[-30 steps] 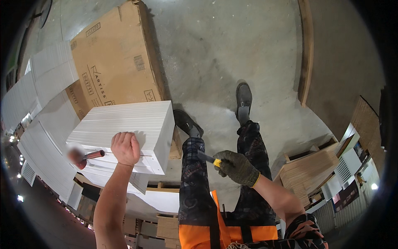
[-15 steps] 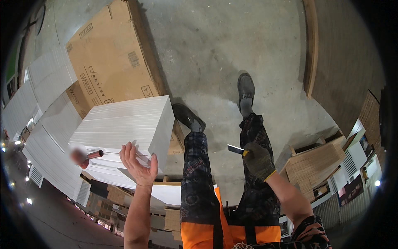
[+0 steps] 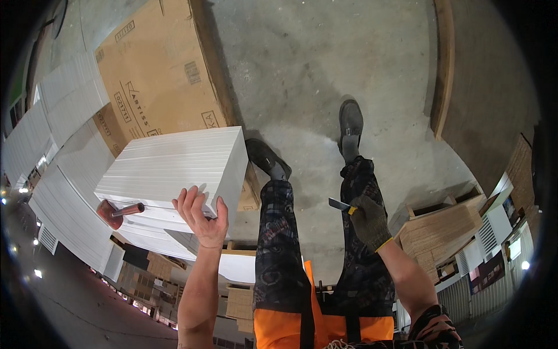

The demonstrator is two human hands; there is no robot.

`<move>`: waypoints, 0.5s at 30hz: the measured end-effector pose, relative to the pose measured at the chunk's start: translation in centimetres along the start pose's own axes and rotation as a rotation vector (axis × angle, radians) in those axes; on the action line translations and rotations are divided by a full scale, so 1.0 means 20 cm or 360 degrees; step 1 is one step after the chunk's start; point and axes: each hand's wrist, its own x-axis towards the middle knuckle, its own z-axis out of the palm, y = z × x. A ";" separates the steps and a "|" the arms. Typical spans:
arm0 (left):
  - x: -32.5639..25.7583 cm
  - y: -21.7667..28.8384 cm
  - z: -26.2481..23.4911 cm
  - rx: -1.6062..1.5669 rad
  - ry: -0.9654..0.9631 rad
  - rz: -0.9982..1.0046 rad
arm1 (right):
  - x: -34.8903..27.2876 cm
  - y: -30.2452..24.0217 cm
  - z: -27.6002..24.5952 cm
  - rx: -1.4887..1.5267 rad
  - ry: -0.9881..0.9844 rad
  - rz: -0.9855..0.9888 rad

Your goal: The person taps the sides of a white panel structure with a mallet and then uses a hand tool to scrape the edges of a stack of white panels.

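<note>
The bare left hand (image 3: 202,215) is pressed, fingers spread and open, against the near edge of a stack of white panels (image 3: 174,166); it grips nothing, the palm simply lies on the stack's corner. The stack sits at the left of the view, its flat top facing up, other white panels (image 3: 64,192) lying beneath and beside it; a red-handled tool (image 3: 119,212) rests on the lower panels just left of the hand, not touching it.

The right hand (image 3: 369,221), in a dark glove with a yellow cuff, is closed around a utility knife (image 3: 342,205); the short blade points left, toward the legs, and the hand hangs in front of the right thigh, well apart from the stack. The 2 hands are far apart, with the person's patterned trousers (image 3: 279,256) between them.

A large brown cardboard box (image 3: 157,70) lies flat on the concrete floor (image 3: 325,52) behind the stack; 2 dark shoes (image 3: 351,122) stand on the floor; wooden boards (image 3: 442,230) are stacked at the right.
</note>
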 end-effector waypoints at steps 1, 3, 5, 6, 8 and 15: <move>0.00 0.00 0.00 0.0003 0.0005 0.0004 | 0.01 0.00 0.01 0.0012 0.0014 -0.0014; 0.01 0.01 0.00 0.0005 0.0008 -0.0001 | 0.02 0.01 0.02 0.0029 0.0030 -0.0036; 0.02 0.02 0.00 0.0006 0.0008 -0.0018 | 0.02 0.02 0.03 0.0040 0.0034 -0.0054; 0.01 0.02 0.00 0.0007 0.0008 -0.0027 | 0.02 0.04 0.04 0.0054 0.0039 -0.0051; 0.01 0.02 0.00 0.0013 0.0009 -0.0047 | 0.03 0.06 0.05 0.0085 0.0046 -0.0048; 0.01 0.02 0.01 0.0001 0.0018 -0.0056 | 0.04 0.05 0.06 0.0063 0.0038 -0.0002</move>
